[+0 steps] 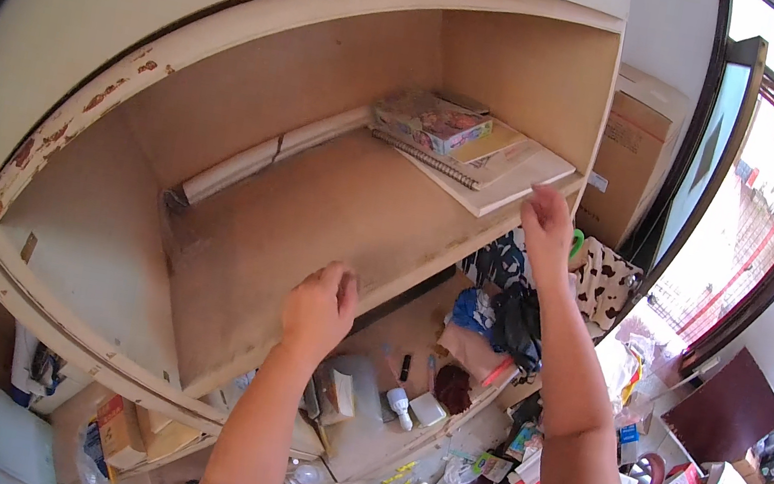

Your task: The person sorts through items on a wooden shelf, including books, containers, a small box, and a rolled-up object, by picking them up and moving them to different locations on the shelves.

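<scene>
My left hand (321, 308) hovers by the front edge of a wooden cupboard shelf (301, 206), its fingers curled and nothing visible in them. Farther right, my right hand (548, 222) is near the shelf's front right corner, fingers loosely bent and nothing seen in the grip. Just beyond it lies a pile: a pale flat book or pad (517, 187) at the bottom, a spiral-bound notebook (470, 174) over it, and a colourful illustrated box (432, 124) on top. A long pale roll (279, 153) rests along the back of the shelf. Whether my right hand touches the shelf edge cannot be told.
On a lower shelf are a white bulb-shaped item (400, 405), a dark bag (520, 324) and cloth. Mixed items litter the floor below. Beside the cupboard stand a cardboard box (628, 159) and an open door (712, 157). A dark red board (728, 410) leans at right.
</scene>
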`<state>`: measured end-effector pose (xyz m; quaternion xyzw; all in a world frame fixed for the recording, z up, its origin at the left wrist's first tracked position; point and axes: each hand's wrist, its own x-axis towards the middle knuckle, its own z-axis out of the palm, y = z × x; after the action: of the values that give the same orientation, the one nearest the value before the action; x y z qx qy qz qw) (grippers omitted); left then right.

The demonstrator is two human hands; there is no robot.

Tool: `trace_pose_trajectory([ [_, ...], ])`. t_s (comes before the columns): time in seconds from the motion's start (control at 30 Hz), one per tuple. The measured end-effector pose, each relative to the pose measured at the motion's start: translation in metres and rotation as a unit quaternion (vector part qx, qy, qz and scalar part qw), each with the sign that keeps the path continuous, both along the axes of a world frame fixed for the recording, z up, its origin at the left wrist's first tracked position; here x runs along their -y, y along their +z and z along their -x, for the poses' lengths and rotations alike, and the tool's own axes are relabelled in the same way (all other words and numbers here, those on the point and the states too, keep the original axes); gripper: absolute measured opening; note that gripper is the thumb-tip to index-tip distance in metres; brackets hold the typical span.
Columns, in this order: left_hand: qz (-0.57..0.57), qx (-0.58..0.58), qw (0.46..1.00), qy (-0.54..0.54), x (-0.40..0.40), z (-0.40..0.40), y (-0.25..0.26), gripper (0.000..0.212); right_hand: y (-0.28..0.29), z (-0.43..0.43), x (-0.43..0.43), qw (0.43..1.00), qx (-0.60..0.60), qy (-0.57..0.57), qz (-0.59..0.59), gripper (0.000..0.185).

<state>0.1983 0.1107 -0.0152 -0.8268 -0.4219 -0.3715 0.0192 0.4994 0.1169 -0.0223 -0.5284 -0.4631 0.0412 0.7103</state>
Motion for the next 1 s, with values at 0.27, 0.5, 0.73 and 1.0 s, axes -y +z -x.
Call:
trace_pose_trajectory([
  [0.27, 0.066, 0.008, 0.997, 0.029, 0.001, -0.011, 0.006, 0.017, 0.025, -0.048, -0.149, 0.968, 0.153, 0.017, 0.196, 0.107],
  [0.5, 0.074, -0.016, 0.996, 0.045, -0.002, -0.005, 0.003, 0.023, 0.056, -0.020, -0.176, 0.872, 0.262, -0.029, 0.413, 0.126],
  [0.73, 0.070, -0.013, 0.997, 0.041, -0.001, -0.008, 0.009, 0.025, 0.060, -0.024, -0.202, 0.809, 0.322, 0.007, 0.491, 0.132],
  [1.0, 0.060, -0.013, 0.998, 0.029, -0.004, -0.006, 0.002, 0.025, 0.057, -0.024, -0.200, 0.850, 0.265, 0.006, 0.456, 0.133],
])
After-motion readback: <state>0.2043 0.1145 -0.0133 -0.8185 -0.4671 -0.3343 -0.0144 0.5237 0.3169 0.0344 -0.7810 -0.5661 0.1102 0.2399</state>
